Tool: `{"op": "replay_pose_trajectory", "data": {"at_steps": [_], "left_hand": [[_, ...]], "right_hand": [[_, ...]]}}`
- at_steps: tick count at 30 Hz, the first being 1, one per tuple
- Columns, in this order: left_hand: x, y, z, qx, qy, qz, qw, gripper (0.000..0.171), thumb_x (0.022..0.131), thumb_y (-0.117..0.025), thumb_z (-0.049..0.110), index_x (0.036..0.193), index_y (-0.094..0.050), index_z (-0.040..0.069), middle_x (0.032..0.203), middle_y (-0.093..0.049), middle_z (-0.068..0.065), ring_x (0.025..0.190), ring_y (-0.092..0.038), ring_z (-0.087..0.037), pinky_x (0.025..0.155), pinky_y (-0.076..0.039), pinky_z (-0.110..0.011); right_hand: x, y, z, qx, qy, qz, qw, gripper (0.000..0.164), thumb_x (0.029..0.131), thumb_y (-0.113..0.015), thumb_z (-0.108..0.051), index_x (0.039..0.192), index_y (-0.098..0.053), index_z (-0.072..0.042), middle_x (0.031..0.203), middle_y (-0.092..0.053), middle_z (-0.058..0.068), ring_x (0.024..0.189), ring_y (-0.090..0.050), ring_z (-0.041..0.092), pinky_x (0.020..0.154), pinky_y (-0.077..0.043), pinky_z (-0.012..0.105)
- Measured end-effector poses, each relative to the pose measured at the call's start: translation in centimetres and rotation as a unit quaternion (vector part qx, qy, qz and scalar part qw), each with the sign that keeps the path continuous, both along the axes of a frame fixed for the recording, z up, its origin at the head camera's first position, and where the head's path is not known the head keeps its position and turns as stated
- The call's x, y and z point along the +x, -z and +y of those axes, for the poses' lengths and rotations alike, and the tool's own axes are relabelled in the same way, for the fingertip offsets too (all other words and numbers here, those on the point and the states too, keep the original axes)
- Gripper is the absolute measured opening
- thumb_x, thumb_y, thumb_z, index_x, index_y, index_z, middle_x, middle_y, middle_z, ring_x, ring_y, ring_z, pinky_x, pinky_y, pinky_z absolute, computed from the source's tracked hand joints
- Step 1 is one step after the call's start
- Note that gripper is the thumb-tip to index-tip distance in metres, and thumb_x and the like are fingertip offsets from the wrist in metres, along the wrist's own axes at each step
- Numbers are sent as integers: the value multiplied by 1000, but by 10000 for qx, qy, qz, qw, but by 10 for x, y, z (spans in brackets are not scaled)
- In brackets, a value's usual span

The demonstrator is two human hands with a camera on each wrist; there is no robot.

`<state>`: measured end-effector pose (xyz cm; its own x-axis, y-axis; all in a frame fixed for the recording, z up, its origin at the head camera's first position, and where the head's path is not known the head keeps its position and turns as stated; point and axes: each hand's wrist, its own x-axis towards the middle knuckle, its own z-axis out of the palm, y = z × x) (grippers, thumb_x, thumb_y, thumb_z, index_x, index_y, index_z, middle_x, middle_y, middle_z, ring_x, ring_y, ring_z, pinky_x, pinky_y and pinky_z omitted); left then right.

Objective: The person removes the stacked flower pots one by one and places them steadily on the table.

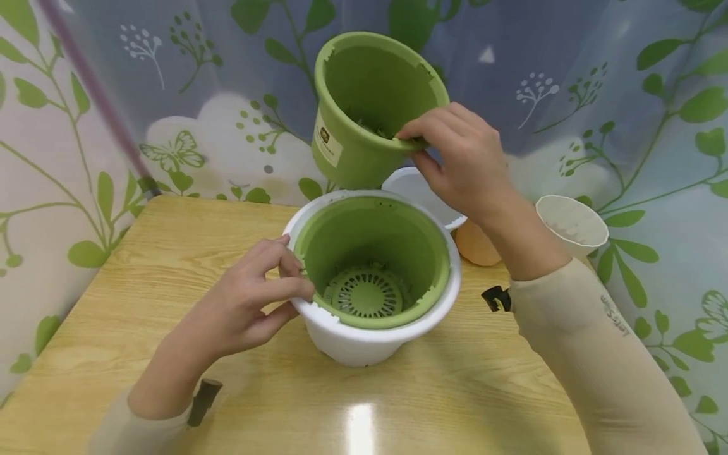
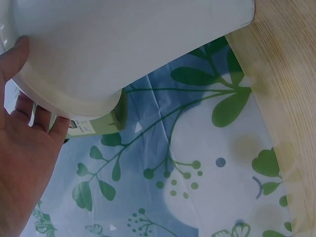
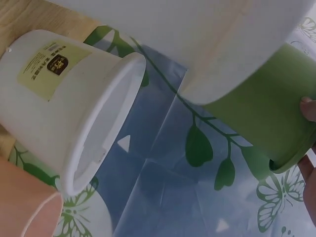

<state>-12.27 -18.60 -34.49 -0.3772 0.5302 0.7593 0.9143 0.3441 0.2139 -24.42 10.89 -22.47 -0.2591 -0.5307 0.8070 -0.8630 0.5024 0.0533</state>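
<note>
A white flower pot [image 1: 354, 346] stands on the table with a green flower pot [image 1: 370, 237] nested inside it, its slotted base showing. My left hand [image 1: 250, 300] grips the left side of the white rim, thumb outside and fingertips over the edge. Behind and above, my right hand [image 1: 463, 158] pinches the near rim of a second green flower pot [image 1: 375, 82], tilted with its mouth toward me. That pot carries a pale label [image 1: 328, 142]. Part of the green pot [image 3: 276, 103] also appears in the right wrist view, next to the fingers.
Behind my right forearm are another white pot [image 3: 47, 84], with a yellowish label, and an orange pot [image 1: 476, 243]. A cream pot [image 1: 571, 221] is farther right. Leaf-patterned curtain [image 1: 216, 133] surrounds the wooden table [image 1: 188, 253] at the back and sides.
</note>
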Motion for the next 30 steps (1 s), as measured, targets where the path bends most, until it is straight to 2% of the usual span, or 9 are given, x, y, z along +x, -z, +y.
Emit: {"op": "replay_pose_trajectory", "data": {"at_steps": [8,12,19,22,30], "left_hand": [[0,0,0,6,-4,1,10000,24,77,-69,2,93,-71,20,94,-55,-1,100,-55,-24,111,-40,-62],[-1,0,1,3,-15,0,10000,24,77,-70,2,93,-71,20,94,-55,0,100,-55,-24,111,-40,-61],[0,-1,0,-21,-20,9,10000,25,77,-70,1,94,-71,20,94,-55,-1,99,-55,-24,111,-40,-61],[0,-1,0,-31,-35,-1,10000,25,77,-70,2,93,-71,20,94,-55,0,100,-55,-24,112,-40,-61],[-1,-1,-1,-26,-36,12,10000,24,77,-70,2,93,-71,20,94,-55,-1,101,-55,-24,112,-40,-60]], "right_hand": [[-13,4,-8,657,113,135,9977,12,91,-65,-1,99,-70,-9,94,-72,5,89,-63,27,72,-54,40],[-19,10,-10,739,65,-86,9972,10,91,-67,-2,98,-69,-9,95,-72,5,90,-63,26,74,-54,40],[-31,23,-14,905,-6,-382,9952,18,92,-59,2,100,-70,-10,98,-72,5,94,-62,25,78,-53,40],[-36,29,-16,1008,7,-560,9933,17,94,-59,1,101,-70,-10,100,-71,5,97,-62,25,79,-53,40],[-49,43,-20,1450,115,-1185,9822,13,95,-64,-3,102,-69,-13,102,-70,2,99,-60,24,76,-54,41]]}}
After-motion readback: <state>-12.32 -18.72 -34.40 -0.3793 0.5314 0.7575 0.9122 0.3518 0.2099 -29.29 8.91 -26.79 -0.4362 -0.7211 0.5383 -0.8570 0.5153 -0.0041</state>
